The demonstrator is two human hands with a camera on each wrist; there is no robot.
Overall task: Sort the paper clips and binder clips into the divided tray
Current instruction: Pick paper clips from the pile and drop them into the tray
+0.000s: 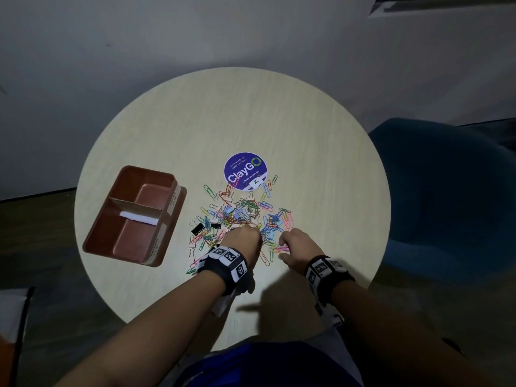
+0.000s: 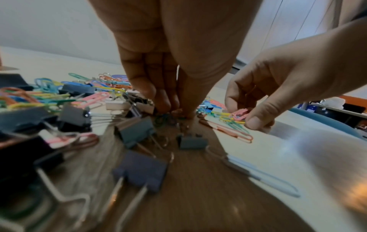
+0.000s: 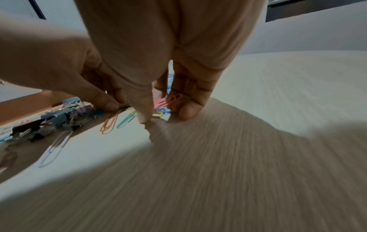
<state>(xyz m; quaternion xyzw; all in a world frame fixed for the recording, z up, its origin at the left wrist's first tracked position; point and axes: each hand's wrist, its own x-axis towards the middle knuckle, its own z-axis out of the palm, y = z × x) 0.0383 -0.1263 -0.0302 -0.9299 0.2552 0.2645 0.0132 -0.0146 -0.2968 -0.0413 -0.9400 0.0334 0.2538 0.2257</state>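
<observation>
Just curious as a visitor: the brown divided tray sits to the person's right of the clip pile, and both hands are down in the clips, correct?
Not quite: the head view shows the tray to the person's left of the clip pile. Both hands, left hand and right hand, are indeed in the clips.

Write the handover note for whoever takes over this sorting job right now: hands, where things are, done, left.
Left hand: fingertips down in the clip pile, pinching at clips; which one is unclear.
Right hand: holds pink paper clips at the pile's right edge.
Divided tray: left of the pile on the round table; both compartments look empty.
Black binder clips lie on the pile's left side.
Done: nothing sorted yet.
Left: everything.
</observation>
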